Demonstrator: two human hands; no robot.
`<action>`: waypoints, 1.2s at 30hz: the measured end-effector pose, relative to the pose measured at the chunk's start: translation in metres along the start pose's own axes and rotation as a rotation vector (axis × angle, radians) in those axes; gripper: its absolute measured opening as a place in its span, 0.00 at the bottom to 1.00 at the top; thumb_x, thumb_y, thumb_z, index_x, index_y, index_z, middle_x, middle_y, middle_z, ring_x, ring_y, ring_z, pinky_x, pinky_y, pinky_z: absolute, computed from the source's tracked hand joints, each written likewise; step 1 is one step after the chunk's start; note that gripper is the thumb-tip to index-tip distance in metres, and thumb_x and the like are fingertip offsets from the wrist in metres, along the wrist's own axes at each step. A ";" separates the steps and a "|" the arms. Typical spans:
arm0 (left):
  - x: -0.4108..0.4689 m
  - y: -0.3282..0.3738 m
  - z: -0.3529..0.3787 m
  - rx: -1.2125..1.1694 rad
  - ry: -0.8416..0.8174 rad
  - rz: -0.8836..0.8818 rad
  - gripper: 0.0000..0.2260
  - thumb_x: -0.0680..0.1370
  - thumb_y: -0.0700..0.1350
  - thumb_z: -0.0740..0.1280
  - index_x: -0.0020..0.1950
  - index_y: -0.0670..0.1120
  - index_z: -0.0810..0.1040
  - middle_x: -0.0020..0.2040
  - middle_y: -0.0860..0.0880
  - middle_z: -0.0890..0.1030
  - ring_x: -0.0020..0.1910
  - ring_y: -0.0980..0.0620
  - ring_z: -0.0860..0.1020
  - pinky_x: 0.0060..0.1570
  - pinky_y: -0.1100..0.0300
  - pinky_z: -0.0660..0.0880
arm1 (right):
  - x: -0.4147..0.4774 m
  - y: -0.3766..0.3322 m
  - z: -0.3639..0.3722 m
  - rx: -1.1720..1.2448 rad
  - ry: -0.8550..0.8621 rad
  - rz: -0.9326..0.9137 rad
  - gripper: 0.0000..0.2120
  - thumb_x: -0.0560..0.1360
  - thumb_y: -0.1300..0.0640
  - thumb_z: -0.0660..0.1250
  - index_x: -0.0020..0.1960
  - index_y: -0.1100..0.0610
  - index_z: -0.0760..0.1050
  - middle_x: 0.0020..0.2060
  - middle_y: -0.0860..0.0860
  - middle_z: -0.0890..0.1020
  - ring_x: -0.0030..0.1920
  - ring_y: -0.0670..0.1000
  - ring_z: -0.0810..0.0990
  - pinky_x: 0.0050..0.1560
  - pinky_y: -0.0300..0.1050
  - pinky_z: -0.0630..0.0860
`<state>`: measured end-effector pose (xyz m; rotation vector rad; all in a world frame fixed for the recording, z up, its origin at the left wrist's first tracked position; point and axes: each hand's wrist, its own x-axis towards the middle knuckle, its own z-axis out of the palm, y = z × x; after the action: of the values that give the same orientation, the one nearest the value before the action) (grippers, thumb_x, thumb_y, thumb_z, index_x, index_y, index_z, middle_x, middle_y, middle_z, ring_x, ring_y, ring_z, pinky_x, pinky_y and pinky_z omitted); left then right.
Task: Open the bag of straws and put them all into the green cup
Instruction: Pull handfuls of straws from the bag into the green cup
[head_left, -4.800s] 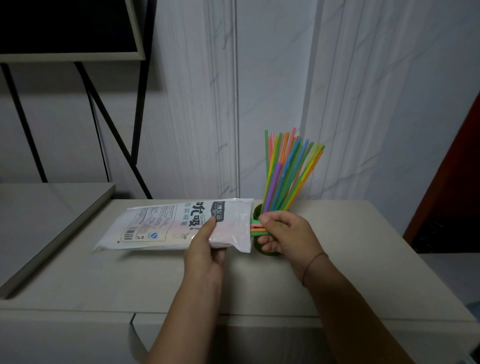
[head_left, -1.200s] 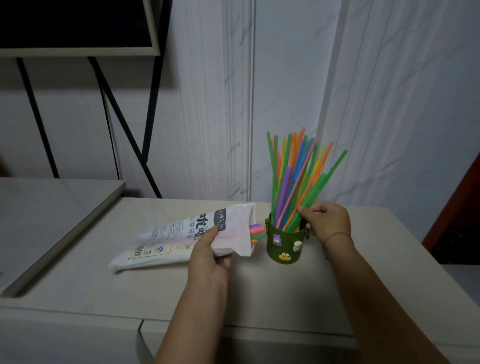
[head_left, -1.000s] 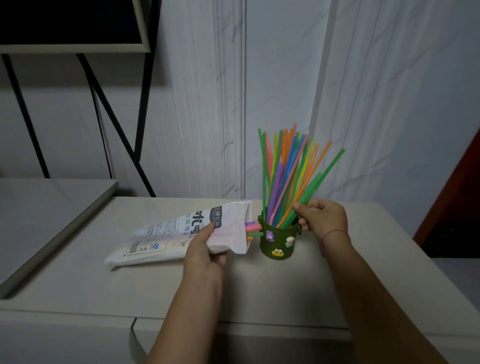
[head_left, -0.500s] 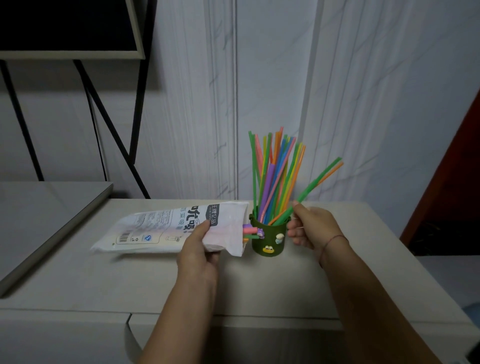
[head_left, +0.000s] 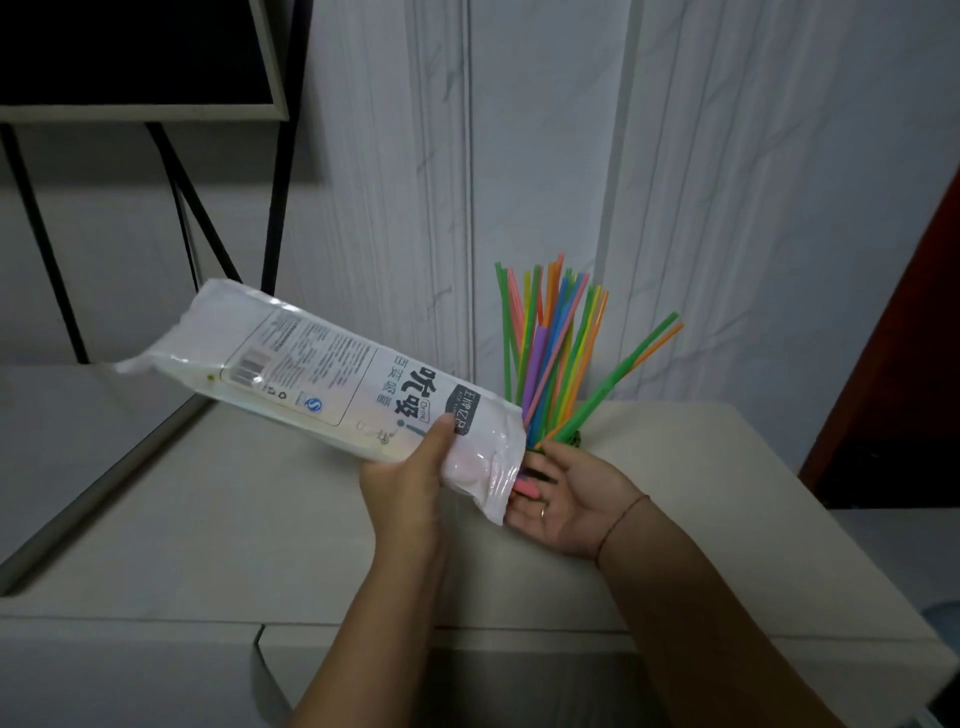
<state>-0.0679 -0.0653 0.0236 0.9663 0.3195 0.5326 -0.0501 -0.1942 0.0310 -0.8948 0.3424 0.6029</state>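
My left hand (head_left: 410, 480) grips the white straw bag (head_left: 332, 374) near its open end and holds it lifted off the table, tilted with the mouth down to the right. A few straw ends (head_left: 525, 487) poke out of the mouth into my right hand (head_left: 563, 506), which is cupped palm up under it with fingers apart. Behind the bag and hand, many coloured straws (head_left: 550, 358) stand fanned in the green cup (head_left: 574, 439), of which only a sliver of rim shows.
All this is over a cream table (head_left: 218, 525) against a white panelled wall. A lower grey surface (head_left: 78, 415) lies to the left, under a black-legged shelf (head_left: 171, 171). A dark red door (head_left: 904, 364) is at the right edge.
My left hand has lifted the bag off the table and tipped its mouth down. My right hand left the straws at the cup and now sits palm up under the bag's mouth.
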 end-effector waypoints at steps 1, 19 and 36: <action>-0.001 0.000 0.001 0.012 -0.008 0.017 0.19 0.69 0.36 0.74 0.59 0.40 0.79 0.53 0.45 0.84 0.51 0.48 0.83 0.53 0.53 0.79 | -0.001 0.000 0.001 -0.014 -0.003 0.003 0.17 0.79 0.49 0.57 0.54 0.60 0.76 0.46 0.59 0.80 0.45 0.58 0.80 0.35 0.50 0.81; 0.031 -0.004 -0.024 -0.375 0.129 -0.451 0.11 0.75 0.34 0.66 0.56 0.43 0.75 0.43 0.47 0.82 0.40 0.52 0.81 0.40 0.57 0.81 | -0.007 -0.025 -0.008 -0.390 0.141 -0.567 0.05 0.74 0.64 0.66 0.40 0.64 0.77 0.20 0.51 0.74 0.18 0.42 0.70 0.22 0.31 0.71; 0.027 -0.003 -0.020 -0.386 0.134 -0.472 0.07 0.75 0.33 0.66 0.47 0.44 0.75 0.41 0.48 0.83 0.41 0.52 0.80 0.39 0.57 0.80 | 0.000 -0.019 0.002 -0.023 0.113 -0.593 0.04 0.75 0.66 0.64 0.42 0.64 0.75 0.22 0.51 0.77 0.21 0.44 0.77 0.26 0.34 0.76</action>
<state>-0.0539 -0.0381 0.0096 0.4575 0.5263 0.2116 -0.0385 -0.2014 0.0442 -0.9970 0.1562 0.0091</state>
